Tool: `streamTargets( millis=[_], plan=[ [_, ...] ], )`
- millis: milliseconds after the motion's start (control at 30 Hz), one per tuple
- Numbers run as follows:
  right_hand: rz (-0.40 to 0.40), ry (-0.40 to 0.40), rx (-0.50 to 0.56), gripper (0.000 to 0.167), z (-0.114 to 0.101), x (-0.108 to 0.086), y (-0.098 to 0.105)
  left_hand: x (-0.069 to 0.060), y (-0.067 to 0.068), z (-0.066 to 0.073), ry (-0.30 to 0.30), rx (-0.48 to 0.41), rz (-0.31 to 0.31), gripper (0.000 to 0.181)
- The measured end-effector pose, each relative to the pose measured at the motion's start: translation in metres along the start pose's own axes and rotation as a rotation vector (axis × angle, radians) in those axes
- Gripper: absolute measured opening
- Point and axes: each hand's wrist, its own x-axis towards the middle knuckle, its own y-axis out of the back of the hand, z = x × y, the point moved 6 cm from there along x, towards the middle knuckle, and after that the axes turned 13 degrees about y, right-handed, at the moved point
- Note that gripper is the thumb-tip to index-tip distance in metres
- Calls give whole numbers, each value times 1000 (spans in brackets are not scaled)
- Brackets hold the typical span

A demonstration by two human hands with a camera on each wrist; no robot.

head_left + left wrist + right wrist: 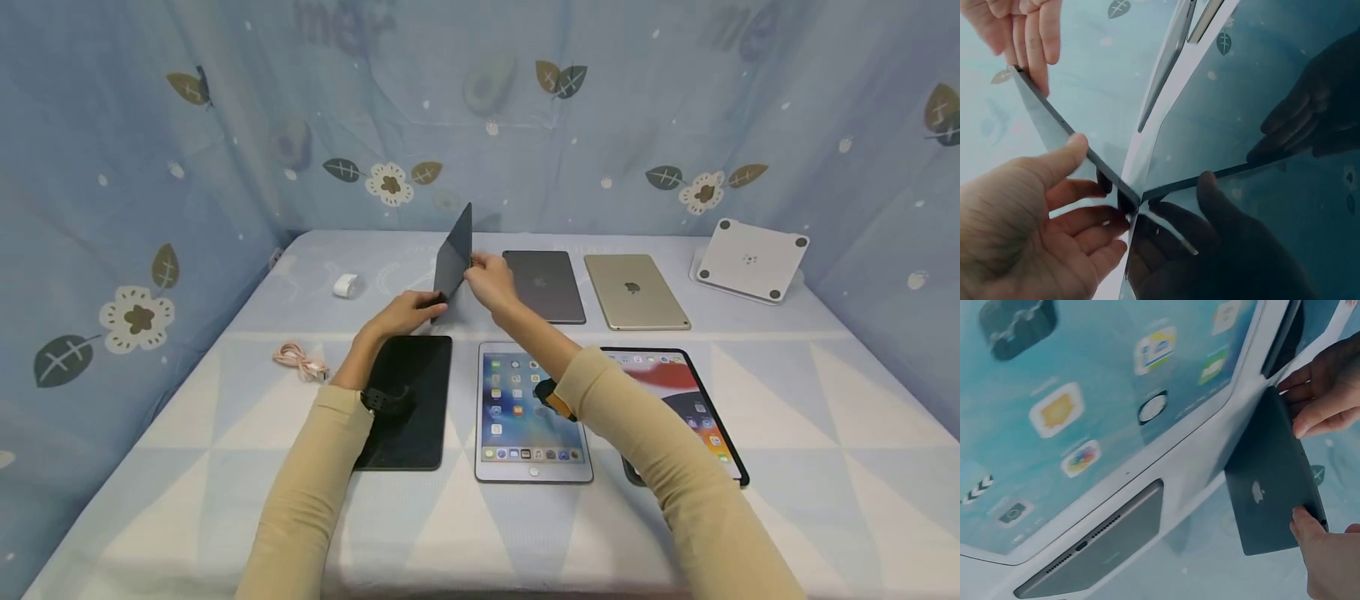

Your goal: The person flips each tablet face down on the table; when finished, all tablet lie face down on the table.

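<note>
Over the Back of the Table [420,533], One Dark Tablet [454,255] in Two Hands

Left of the middle, near the curtain [492,92], the dark tablet is tipped up steeply; whether its low end touches the table, I cannot tell. Your left hand [407,314] pinches it near the bottom, thumb on one side and fingers on the other; your right hand [492,282] pinches it at the far end of the same edge; the two hands are apart, with a bit of that edge between them; the right wrist view shows the apple mark on its back.

It looks stiff and not very heavy, but so flat and smooth that it could slip; its glass might crack if it fell or got bent; so the thin edges near two corners seem the best spots to hold, with a soft, even pinch and no twisting.

Under your left wrist lies a black tablet [420,392]; beside it is a white tablet [517,429] with its screen lit; a gray tablet [543,287] and a gold tablet [637,292] lie to the right of your right hand; a white plug [346,286] and a pink cable [300,360] sit off to the left.
</note>
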Motion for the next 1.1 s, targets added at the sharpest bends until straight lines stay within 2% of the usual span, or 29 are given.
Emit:
streamTargets(
  millis=[200,367,533,600,667,833,933,1100],
  plan=[
    [-19,32,14,45,-4,-1,-10,0,5,-5,15,-141,-34,54],
    [4,51,131,40,-1,2,-16,-2,10,-6,56,-228,-44,53],
    [-52,18,173,40,7,4,-26,1,13,-8,51,-297,-59,58],
    [-87,1,163,40,12,4,-31,-2,16,-6,33,-342,-68,61],
    [-111,-13,130,40,18,5,-35,-5,22,-3,9,-379,-43,61],
    [-152,-4,36,38,25,2,-43,-12,31,9,-24,-337,74,51],
    [-164,34,36,40,20,0,-45,-14,31,15,-25,-360,65,51],
    [-182,109,5,45,10,2,-43,-17,29,21,-9,-522,-1,59]
  ],
)
